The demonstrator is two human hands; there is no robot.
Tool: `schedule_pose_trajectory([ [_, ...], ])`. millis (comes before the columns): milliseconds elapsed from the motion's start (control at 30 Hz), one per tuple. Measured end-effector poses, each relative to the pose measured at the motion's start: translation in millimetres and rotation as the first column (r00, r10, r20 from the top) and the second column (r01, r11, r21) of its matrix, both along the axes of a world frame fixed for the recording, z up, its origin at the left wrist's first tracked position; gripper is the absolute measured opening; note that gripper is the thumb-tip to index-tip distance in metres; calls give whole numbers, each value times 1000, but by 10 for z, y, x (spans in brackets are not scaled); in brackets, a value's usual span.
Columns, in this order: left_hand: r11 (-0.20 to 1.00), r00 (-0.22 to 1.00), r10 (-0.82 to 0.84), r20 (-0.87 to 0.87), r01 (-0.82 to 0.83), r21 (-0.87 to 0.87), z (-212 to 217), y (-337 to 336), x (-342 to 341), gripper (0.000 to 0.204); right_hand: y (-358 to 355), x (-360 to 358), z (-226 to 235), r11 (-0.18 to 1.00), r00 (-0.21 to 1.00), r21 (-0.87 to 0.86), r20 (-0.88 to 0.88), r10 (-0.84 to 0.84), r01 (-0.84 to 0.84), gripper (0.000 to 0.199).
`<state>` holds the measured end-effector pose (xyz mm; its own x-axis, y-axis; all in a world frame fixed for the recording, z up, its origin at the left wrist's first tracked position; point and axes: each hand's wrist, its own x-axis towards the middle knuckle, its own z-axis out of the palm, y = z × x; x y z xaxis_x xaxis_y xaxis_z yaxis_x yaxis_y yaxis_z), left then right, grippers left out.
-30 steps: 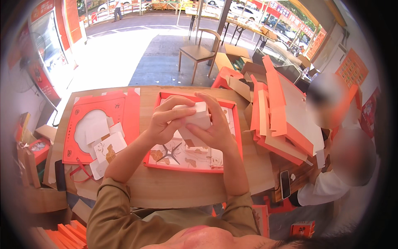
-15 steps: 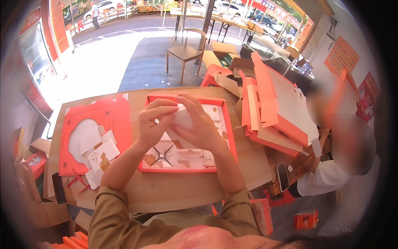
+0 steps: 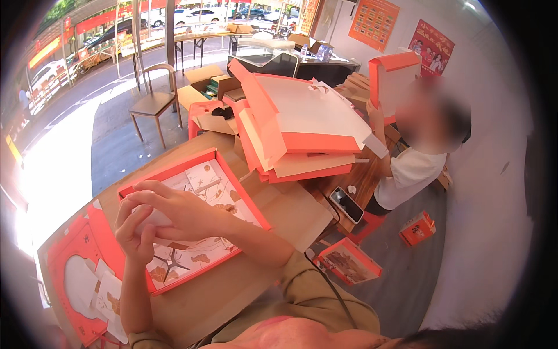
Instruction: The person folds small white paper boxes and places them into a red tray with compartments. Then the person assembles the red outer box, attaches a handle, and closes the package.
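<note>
My two hands meet over an open shallow red box (image 3: 245, 191), fingers bent around a small white card piece (image 3: 153, 220). My left hand (image 3: 135, 230) grips it from the near left side. From the right, my right hand (image 3: 183, 212) reaches across, its fingers curled over the top. Most of the piece is hidden by the fingers. The box beneath has a white lining printed with gold leaves, and a dark X-shaped mark or gap (image 3: 170, 265) shows near its front corner. To the left lie a flat red sheet (image 3: 65, 253) with a white rounded panel and loose printed white cards (image 3: 108, 298).
A tall stack of red and white box lids (image 3: 314, 113) leans at the table's back right. Beside it lies a phone (image 3: 346, 205). A person (image 3: 415, 174) at right holds up a red-edged lid (image 3: 398, 64). Beyond are a chair (image 3: 152, 106), cardboard box (image 3: 203, 75) and red stool (image 3: 200, 110).
The view has swung right, so the table and hands appear farther left. My fingers have closed further round the white piece. The person at right now holds the lid more upright.
</note>
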<state>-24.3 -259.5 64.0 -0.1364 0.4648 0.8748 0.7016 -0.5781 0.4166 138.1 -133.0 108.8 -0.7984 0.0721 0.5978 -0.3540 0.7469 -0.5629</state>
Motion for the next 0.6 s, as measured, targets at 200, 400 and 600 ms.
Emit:
schedule_pose_trajectory([
  [200,986,990,31,-135,-53,-156,5,-3,0,58,101,55,4,999,996,-9,-77,-52,51,59],
  [400,960,649,-166,742,278,-28,60,6,24,84,110,36,-74,971,931,112,-324,-166,212,45],
  [600,768,355,-129,926,626,-133,-172,-106,-222,75,-1,-92,-13,837,799,457,-600,41,301,31],
])
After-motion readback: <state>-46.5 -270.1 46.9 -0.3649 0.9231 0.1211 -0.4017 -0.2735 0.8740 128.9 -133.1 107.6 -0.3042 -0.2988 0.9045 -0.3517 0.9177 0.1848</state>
